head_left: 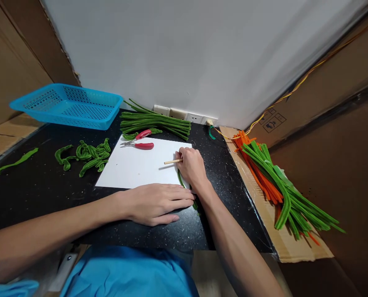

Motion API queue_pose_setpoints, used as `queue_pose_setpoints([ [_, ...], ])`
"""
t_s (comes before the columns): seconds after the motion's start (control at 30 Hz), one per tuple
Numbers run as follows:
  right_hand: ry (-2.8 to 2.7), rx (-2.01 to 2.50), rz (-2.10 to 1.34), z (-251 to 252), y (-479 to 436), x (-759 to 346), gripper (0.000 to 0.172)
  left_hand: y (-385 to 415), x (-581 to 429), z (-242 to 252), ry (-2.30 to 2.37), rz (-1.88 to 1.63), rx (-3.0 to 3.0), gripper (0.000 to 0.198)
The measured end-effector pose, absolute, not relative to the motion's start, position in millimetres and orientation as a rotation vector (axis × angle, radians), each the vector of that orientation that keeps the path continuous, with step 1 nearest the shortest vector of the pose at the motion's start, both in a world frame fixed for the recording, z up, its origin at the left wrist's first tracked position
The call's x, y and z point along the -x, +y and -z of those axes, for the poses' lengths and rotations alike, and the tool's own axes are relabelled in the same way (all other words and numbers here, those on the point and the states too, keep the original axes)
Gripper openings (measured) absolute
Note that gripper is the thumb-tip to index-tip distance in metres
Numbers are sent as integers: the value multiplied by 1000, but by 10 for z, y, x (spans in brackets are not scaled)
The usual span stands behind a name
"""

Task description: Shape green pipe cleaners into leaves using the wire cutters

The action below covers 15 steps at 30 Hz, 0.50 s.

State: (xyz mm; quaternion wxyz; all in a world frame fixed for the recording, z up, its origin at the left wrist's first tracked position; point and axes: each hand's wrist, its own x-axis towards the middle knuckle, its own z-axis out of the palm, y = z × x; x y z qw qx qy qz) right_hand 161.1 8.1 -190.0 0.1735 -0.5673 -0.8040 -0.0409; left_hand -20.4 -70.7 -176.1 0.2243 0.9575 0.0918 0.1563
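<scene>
My right hand (192, 165) is closed around a thin wooden stick (173, 161), whose end points left over a white sheet (131, 169). A green pipe cleaner (180, 177) runs down from beneath that hand, and its lower part passes by the fingertips of my left hand (159, 203). The left hand lies flat, fingers stretched out, across the sheet's front edge and the black table. Whether its fingertips press on the pipe cleaner is hard to see. Red-handled pliers (142, 144) rest on the sheet's upper left with their jaws apart.
Behind the sheet lies a bundle of green pipe cleaners (155, 122). Bent green pieces (92, 154) and a single strip (16, 161) are at left, below a blue basket (105, 108). Green stems (295, 198) and orange stems (261, 177) lie on cardboard at right.
</scene>
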Motion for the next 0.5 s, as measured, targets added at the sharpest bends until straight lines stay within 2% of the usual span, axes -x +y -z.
queue_pose_setpoints([
  [0.1, -2245, 1581, 57, 1905, 80, -1625, 27, -702, 210, 1760, 243, -422, -2652, 51],
  [0.17, -2161, 1507, -99, 1898, 86, -1651, 33, -697, 215, 1762, 243, -392, -2661, 52],
  [0.37, -1442, 1029, -856, 1751, 100, -1732, 59, -681, 224, 1761, 230, -377, -2618, 53],
  [0.5, -1230, 916, -1312, 1641, 42, -1690, 56, -683, 220, 1759, 240, -383, -2620, 51],
])
